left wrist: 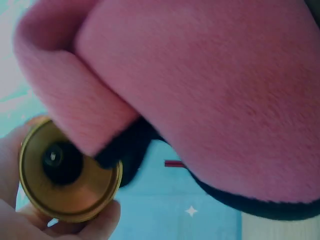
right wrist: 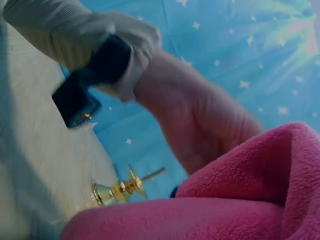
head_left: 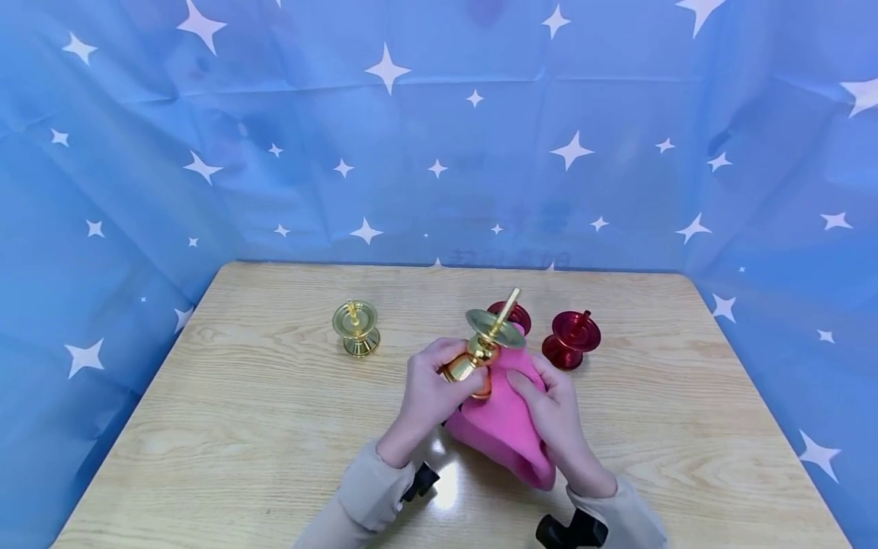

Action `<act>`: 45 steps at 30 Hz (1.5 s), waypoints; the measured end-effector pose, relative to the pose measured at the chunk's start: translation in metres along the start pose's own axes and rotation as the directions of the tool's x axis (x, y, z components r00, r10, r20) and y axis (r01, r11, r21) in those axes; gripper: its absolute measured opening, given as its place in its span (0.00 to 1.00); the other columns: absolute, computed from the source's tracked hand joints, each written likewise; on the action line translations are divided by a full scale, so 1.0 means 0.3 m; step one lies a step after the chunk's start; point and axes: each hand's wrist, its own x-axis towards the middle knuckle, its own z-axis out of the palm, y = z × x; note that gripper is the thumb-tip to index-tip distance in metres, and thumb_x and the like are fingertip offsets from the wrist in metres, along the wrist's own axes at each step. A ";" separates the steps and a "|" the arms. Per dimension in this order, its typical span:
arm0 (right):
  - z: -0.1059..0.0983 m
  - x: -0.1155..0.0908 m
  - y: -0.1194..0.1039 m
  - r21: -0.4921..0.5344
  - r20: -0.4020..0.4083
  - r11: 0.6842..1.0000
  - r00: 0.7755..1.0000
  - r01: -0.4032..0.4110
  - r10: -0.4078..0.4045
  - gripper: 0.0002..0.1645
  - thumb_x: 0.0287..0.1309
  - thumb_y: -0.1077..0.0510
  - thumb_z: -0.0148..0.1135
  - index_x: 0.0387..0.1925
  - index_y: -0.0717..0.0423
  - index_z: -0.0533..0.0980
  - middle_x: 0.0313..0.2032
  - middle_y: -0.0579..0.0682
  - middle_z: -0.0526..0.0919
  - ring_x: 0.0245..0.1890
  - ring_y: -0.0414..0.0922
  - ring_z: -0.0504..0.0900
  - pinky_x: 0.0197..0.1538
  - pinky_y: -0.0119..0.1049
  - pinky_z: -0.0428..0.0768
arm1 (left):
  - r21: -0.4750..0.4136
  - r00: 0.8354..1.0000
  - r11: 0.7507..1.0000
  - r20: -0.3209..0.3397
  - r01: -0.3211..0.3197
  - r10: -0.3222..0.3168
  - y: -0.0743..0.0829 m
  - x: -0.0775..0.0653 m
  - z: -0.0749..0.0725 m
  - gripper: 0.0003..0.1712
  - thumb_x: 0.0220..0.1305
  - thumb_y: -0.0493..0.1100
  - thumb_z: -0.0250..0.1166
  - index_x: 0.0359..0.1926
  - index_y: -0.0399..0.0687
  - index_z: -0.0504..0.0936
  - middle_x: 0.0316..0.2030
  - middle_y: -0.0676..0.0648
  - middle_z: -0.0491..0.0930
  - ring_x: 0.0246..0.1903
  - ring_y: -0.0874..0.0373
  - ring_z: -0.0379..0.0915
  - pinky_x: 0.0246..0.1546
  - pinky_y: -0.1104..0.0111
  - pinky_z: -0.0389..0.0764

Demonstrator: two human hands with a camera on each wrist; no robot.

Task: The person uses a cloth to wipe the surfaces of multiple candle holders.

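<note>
In the head view, my left hand (head_left: 428, 389) grips a gold candlestick (head_left: 483, 351) by its flared base. It is tilted, with its dish and spike pointing up and to the right. My right hand (head_left: 557, 415) pinches a fuzzy pink cloth (head_left: 497, 423) bunched beside the candlestick, thumb on top. Some right fingers are hidden behind the cloth. The left wrist view looks into the hollow of the candlestick base (left wrist: 92, 192), with fingers around its rim and the dark-edged cloth (left wrist: 215, 100) beside it. Pink folds (right wrist: 175, 220) fill the lower right wrist view.
Another gold candlestick (head_left: 357, 324) stands upright at the back left of the wooden table (head_left: 226, 427). Two red candlesticks stand at the back right: one (head_left: 575, 335) in plain view, the other (head_left: 523, 317) partly hidden. A blue star-patterned curtain (head_left: 439, 191) hangs behind.
</note>
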 end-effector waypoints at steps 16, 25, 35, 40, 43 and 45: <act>-0.010 -0.015 0.005 0.068 0.016 0.991 0.993 -0.118 0.117 0.15 0.54 0.72 0.54 0.44 0.74 0.76 0.29 0.42 0.82 0.27 0.35 0.79 0.28 0.26 0.77 | 0.133 0.992 0.989 -0.100 -0.064 0.077 0.010 0.006 0.038 0.17 0.41 0.34 0.68 0.38 0.35 0.85 0.34 0.43 0.81 0.33 0.54 0.77 0.33 0.69 0.78; 0.017 -0.023 0.016 0.278 0.014 0.910 0.949 -0.307 0.316 0.12 0.60 0.65 0.55 0.32 0.45 0.80 0.27 0.44 0.83 0.26 0.37 0.82 0.29 0.27 0.79 | 0.311 0.995 0.946 0.070 -0.089 0.070 0.023 0.019 0.023 0.19 0.41 0.35 0.67 0.39 0.34 0.78 0.40 0.41 0.77 0.39 0.51 0.73 0.39 0.63 0.74; 0.008 -0.019 0.022 0.338 0.017 0.879 0.936 -0.336 0.352 0.11 0.62 0.63 0.54 0.33 0.45 0.80 0.26 0.44 0.83 0.26 0.37 0.83 0.29 0.27 0.80 | 0.179 0.971 0.984 0.237 -0.008 -0.035 0.038 0.018 -0.002 0.33 0.41 0.31 0.63 0.52 0.31 0.64 0.48 0.38 0.66 0.45 0.52 0.66 0.47 0.64 0.71; 0.003 -0.016 0.012 0.373 0.020 0.869 0.939 -0.326 0.344 0.09 0.63 0.63 0.53 0.34 0.48 0.79 0.27 0.44 0.84 0.27 0.38 0.83 0.31 0.28 0.80 | 0.011 0.991 1.000 0.133 0.017 -0.018 0.034 0.011 0.005 0.35 0.39 0.28 0.71 0.49 0.32 0.62 0.48 0.35 0.68 0.50 0.47 0.69 0.55 0.61 0.71; 0.000 -0.015 0.003 0.388 0.008 0.867 0.942 -0.313 0.337 0.10 0.63 0.63 0.53 0.33 0.47 0.79 0.27 0.43 0.83 0.27 0.37 0.83 0.30 0.27 0.80 | -0.093 0.996 0.995 0.082 0.025 -0.017 0.036 0.006 0.010 0.36 0.37 0.27 0.74 0.47 0.32 0.64 0.49 0.34 0.71 0.52 0.44 0.70 0.57 0.60 0.70; -0.002 -0.015 -0.002 0.401 0.003 0.864 0.943 -0.305 0.331 0.11 0.63 0.62 0.53 0.31 0.47 0.79 0.26 0.43 0.83 0.26 0.36 0.82 0.29 0.27 0.80 | -0.131 0.999 0.991 0.049 0.011 -0.004 0.034 0.002 0.016 0.36 0.36 0.27 0.75 0.47 0.32 0.65 0.50 0.35 0.73 0.54 0.45 0.71 0.57 0.62 0.69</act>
